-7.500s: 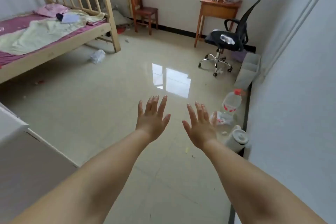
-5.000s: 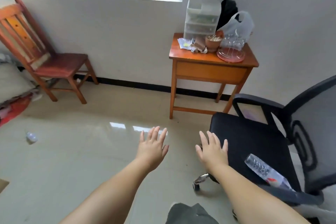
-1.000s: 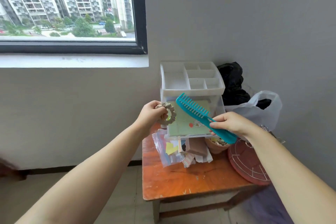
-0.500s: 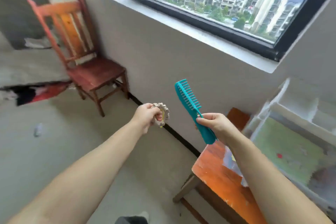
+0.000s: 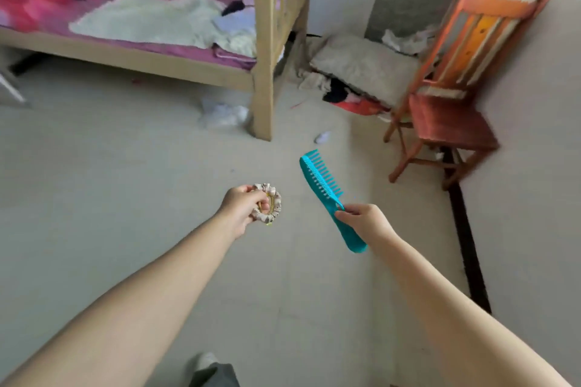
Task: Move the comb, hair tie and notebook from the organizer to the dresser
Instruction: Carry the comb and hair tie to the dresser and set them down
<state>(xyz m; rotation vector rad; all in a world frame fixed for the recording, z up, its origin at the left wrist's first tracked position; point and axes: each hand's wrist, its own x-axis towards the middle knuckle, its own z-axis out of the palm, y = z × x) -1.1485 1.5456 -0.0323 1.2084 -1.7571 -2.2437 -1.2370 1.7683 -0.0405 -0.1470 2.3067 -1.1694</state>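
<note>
My left hand point(image 5: 240, 209) is closed on a beige ruffled hair tie point(image 5: 269, 204), held out over the tiled floor. My right hand point(image 5: 366, 221) grips the handle of a teal wide-tooth comb point(image 5: 327, 195), whose teeth point up and to the right. Both arms reach forward at mid-frame. The notebook, the organizer and the dresser are out of view.
A wooden bed point(image 5: 264, 50) with pink bedding stands at the upper left. An orange-red wooden chair point(image 5: 449, 110) stands at the right by the wall. A pillow and clothes point(image 5: 355, 75) lie between them. Crumpled litter point(image 5: 223, 113) sits near the bed post.
The view has swung left, away from the window and the small table with the organizer, toward the bed and chair. Both hands still hold the hair tie and the comb.
</note>
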